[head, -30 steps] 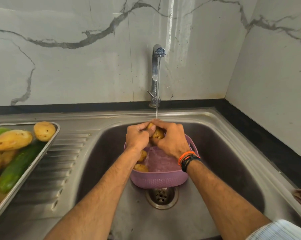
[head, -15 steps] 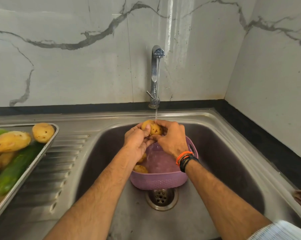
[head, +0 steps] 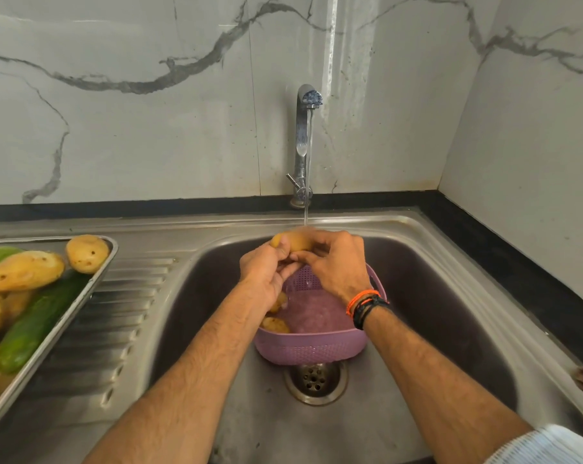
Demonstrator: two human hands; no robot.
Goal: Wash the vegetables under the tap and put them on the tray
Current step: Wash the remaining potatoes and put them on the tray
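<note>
Head view — both hands [head: 303, 262] grip a potato [head: 292, 241] under the tap [head: 305, 142].

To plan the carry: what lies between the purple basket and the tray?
In the head view, only the sink wall and its ribbed draining board lie between the purple basket and the tray; nothing stands on that stretch.
</note>
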